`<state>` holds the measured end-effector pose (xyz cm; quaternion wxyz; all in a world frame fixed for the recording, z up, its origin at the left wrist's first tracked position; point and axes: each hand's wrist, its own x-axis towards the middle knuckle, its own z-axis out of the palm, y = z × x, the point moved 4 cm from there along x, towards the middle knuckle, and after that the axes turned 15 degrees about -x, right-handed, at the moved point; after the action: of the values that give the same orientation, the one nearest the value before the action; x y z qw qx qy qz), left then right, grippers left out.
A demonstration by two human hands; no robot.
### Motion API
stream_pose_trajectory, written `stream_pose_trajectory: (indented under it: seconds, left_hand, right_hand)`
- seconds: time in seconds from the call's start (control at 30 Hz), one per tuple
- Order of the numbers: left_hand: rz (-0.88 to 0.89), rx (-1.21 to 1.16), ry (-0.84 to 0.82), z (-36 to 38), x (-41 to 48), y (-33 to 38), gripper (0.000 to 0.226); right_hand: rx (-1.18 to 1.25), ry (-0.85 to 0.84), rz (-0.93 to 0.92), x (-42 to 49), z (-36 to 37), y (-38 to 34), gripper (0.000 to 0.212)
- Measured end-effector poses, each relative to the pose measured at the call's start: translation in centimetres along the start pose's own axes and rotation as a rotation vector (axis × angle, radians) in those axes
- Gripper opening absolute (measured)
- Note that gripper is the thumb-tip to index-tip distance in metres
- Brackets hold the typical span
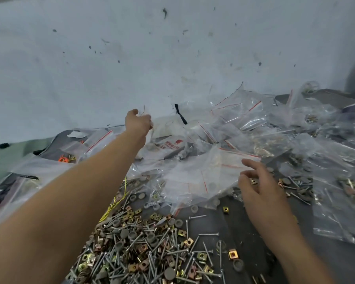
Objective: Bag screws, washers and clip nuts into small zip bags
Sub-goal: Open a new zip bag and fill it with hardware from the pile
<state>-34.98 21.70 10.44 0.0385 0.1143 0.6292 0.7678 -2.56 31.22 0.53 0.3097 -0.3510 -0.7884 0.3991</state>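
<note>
You reach left for a bag, right hand near the pile.
Your left hand (138, 123) pinches a far zip bag (162, 121); your right hand (258, 189), fingers half curled, holds a clip nut (254, 181).

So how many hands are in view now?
2. Left hand reaches the clear plastic zip bags by the pale wall; right hand, nearer, pinches a brass clip nut.

— Where is the left hand (138, 123)?
— Stretched far out towards the stained wall (111, 58), fingers curled at a clear zip bag (162, 125). Whether it grips the bag, I can't tell.
— And the right hand (258, 187)?
— Above the dark desk (244, 226), pinching a brass clip nut (254, 181), just beside the heap of red-striped bags (203, 175). Loose screws (208, 234) and grey washers (124, 233) lie piled nearer.
</note>
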Motion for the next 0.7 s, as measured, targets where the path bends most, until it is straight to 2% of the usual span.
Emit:
stream_pose_trajectory:
  seconds: [0.07,0.13,0.2,0.23,0.27,0.37,0.47,0.53,0.6,0.7]
  left_hand:
    - [-0.005,-0.009,-0.075,0.0,-1.1,0.1,0.056]
    - [-0.09,0.0,-0.377,1.2,-3.2,-0.2,0.052]
    - [-0.148,0.211,-0.742,2.1,-5.4,-1.1,0.042]
    - [-0.119,0.342,-0.831,2.3,-5.9,-1.8,0.04]
    - [-0.049,0.475,-0.823,2.2,-5.8,-2.2,0.038]
    - [0.206,0.953,-0.582,0.4,-3.7,-3.6,0.041]
    - [0.145,1.144,-0.609,-0.7,-2.5,-6.5,0.068]
    - [0.089,1.232,-0.636,-1.0,-1.9,-8.4,0.078]
    - [0.083,1.251,-0.55,-1.2,-1.2,-9.4,0.066]
    - [0.207,1.283,-0.416,-0.9,-0.5,-9.6,0.029]
  right_hand:
    - [0.02,-0.011,0.004,-0.2,0.2,-0.3,0.034]
    - [0.039,-0.022,0.013,-0.4,0.4,-0.5,0.034]
    - [0.042,-0.036,0.018,-0.5,0.5,-0.6,0.034]
    - [0.039,-0.042,0.024,-0.5,0.5,-0.5,0.034]
    - [0.032,-0.048,0.029,-0.4,0.5,-0.3,0.035]
    - [0.003,-0.066,0.036,-0.4,0.6,0.1,0.036]
    - [-0.007,-0.072,0.034,-0.3,0.7,0.4,0.037]
    - [-0.004,-0.075,0.034,0.0,0.8,0.6,0.036]
    - [-0.003,-0.075,0.03,0.3,0.9,0.8,0.037]
    - [-0.013,-0.067,0.029,0.8,0.9,1.1,0.037]
